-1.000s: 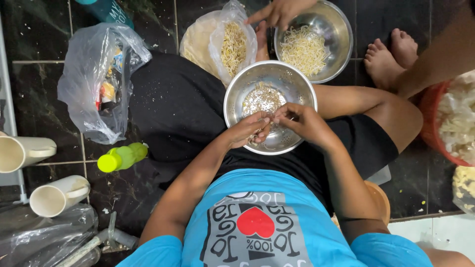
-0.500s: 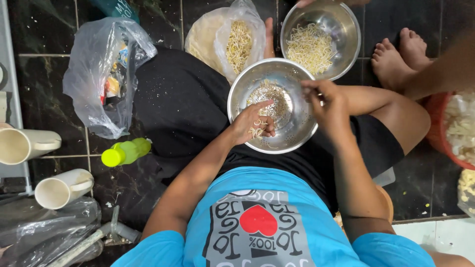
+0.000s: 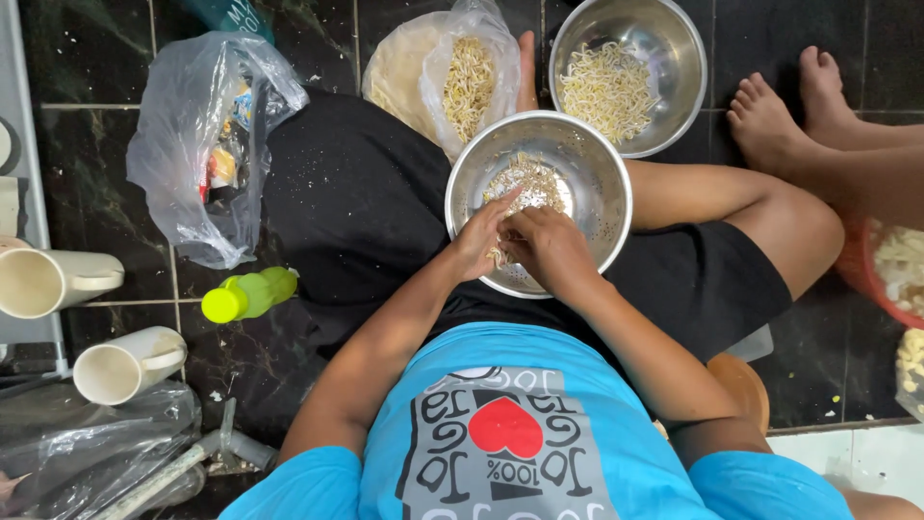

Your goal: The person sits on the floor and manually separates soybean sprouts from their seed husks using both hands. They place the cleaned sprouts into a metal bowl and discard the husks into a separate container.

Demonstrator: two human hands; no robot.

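Seated cross-legged on a dark marble-patterned tiled floor (image 3: 96, 193), in a blue printed shirt (image 3: 500, 433) and black shorts (image 3: 366, 202). Balanced on the lap, against the right thigh: a perforated steel colander bowl (image 3: 597, 183), holding a small heap of bean sprouts (image 3: 534, 183) toward its far side.

Left hand (image 3: 481, 241) over the colander's near rim, fingers curled inward, fingertips pinched on a few sprouts; grip clenched on those sprouts. Right hand (image 3: 549, 246) just beside it, touching it at the fingertips, knuckles up, fingers bent down into the bowl; grip closed, seemingly on the same little cluster of sprouts, though exactly what lies under the fingers cannot be told.

Beyond the colander, touching or nearly touching its far rim: a second steel bowl (image 3: 674, 48) with a spread of pale sprouts inside. To its left, a clear plastic bag of sprouts (image 3: 467, 77) resting on a flat round tan tray (image 3: 395, 67). Between the two, the person's own foot (image 3: 526, 72), sole edge up.

Farther left on the floor: a crumpled clear plastic bag (image 3: 192, 144) with colourful packets inside, a yellow-green bottle (image 3: 248, 294) lying on its side, and two cream plastic jugs (image 3: 58, 279) tipped over, mouths toward the camera.

At upper right, another person's bare feet (image 3: 789, 106), well apart from the hands. At the right edge, a red basin (image 3: 852, 274) with pale contents.
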